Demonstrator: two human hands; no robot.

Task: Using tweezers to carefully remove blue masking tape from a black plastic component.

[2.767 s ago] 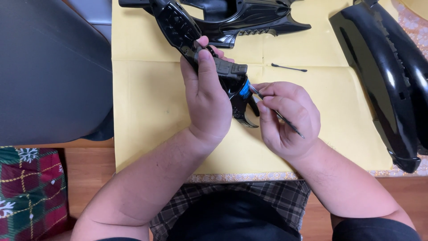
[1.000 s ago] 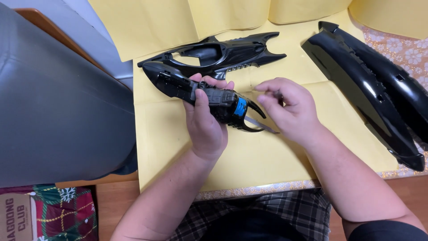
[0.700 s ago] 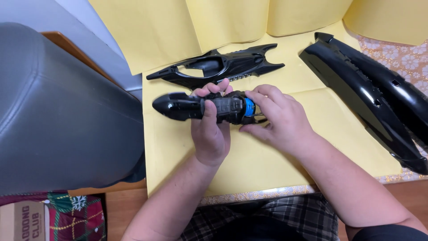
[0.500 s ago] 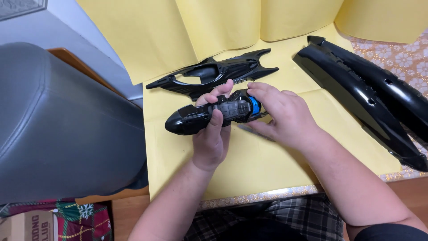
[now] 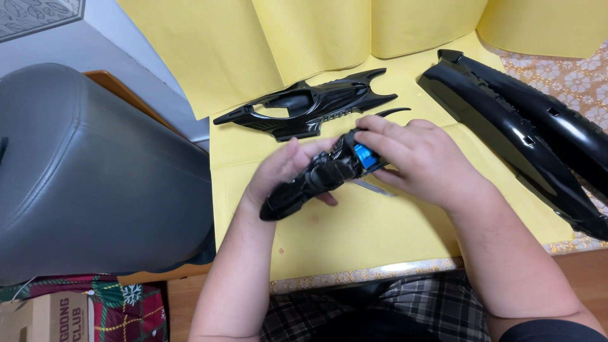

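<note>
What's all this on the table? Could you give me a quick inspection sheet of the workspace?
Surface: yellow paper sheets over a patterned tablecloth.
Job's things: black toy part with a blue spot, held off the paper.
Clutter: flat black winged shell; long glossy black body shells.
Hands: left hand and right hand both grip the part.
Cables: nothing seen.
Surroundings: grey cushioned seat; cardboard box.

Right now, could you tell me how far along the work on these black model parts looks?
Mid-assembly, it seems. Both hands, the left hand and right hand, grip a long black body piece with a blue insert above the yellow paper. Not yet joined: the open black frame piece lies separately behind, and two large glossy black shells rest at the right, untouched.
</note>
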